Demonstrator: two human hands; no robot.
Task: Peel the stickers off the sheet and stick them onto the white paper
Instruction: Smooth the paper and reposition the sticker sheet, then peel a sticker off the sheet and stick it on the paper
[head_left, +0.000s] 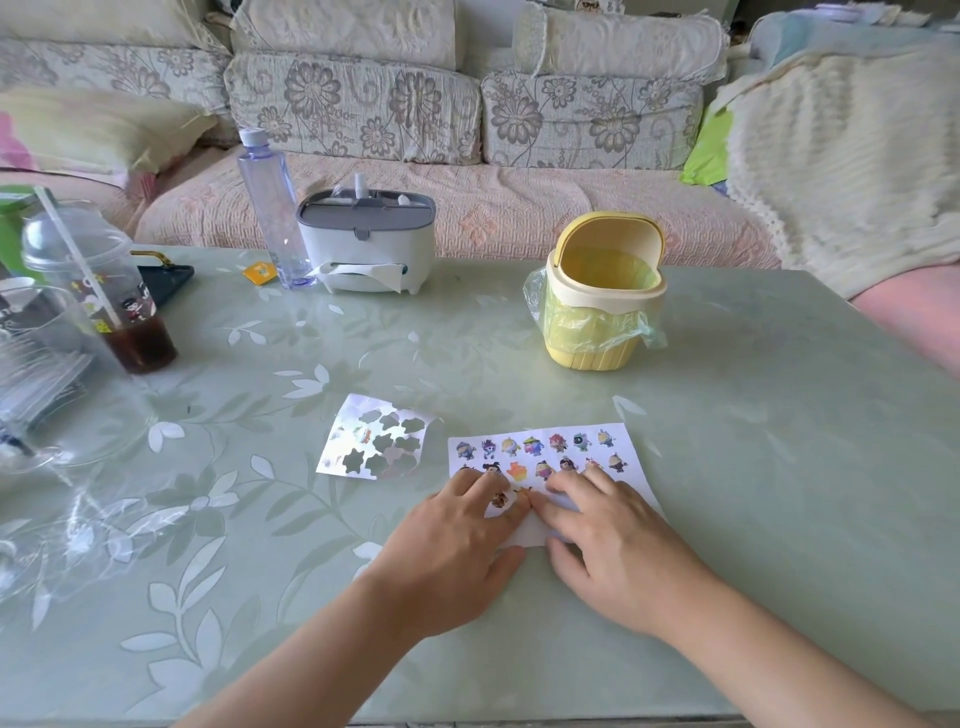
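Observation:
The white paper (545, 452) lies on the table in front of me, with several small cartoon stickers stuck on it in rows. The sticker sheet (374, 439) lies to its left, shiny, with several empty cut-out holes. My left hand (457, 551) rests flat on the paper's lower left part, fingers spread. My right hand (608, 540) lies on the lower right part. The index fingertips of both hands meet at a small sticker (522, 492) in the third row. Both hands hide the paper's near edge.
A yellow mini bin (602, 296) with a plastic liner stands behind the paper. Further back are a grey-white tissue box (369, 244), a clear bottle (270, 208) and a small orange packet (260, 273). At the left stand a drink cup (104, 291) with straw and clear plastic.

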